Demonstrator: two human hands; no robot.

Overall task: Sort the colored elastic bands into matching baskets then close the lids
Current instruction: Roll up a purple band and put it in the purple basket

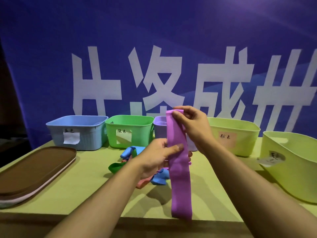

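A long purple elastic band [180, 177] hangs upright in front of me above the table. My right hand [193, 124] pinches its top end. My left hand [159, 157] grips it lower down, thumb across the front. Behind the hands, a pile of bands lies on the table: blue [127, 152], green [114, 167], a second blue one [160, 177] and pink [142, 183]. Along the back stand a blue basket [77, 133], a green basket [128, 131], a purple basket [159, 127] partly hidden by the band, and a yellow-green basket [235, 136] with a pink label.
A stack of brown lids [32, 170] lies at the table's left edge. Another yellow-green basket [291, 164] sits at the right, close to the front. A blue banner with large white characters hangs behind the baskets. The table's front edge runs below my forearms.
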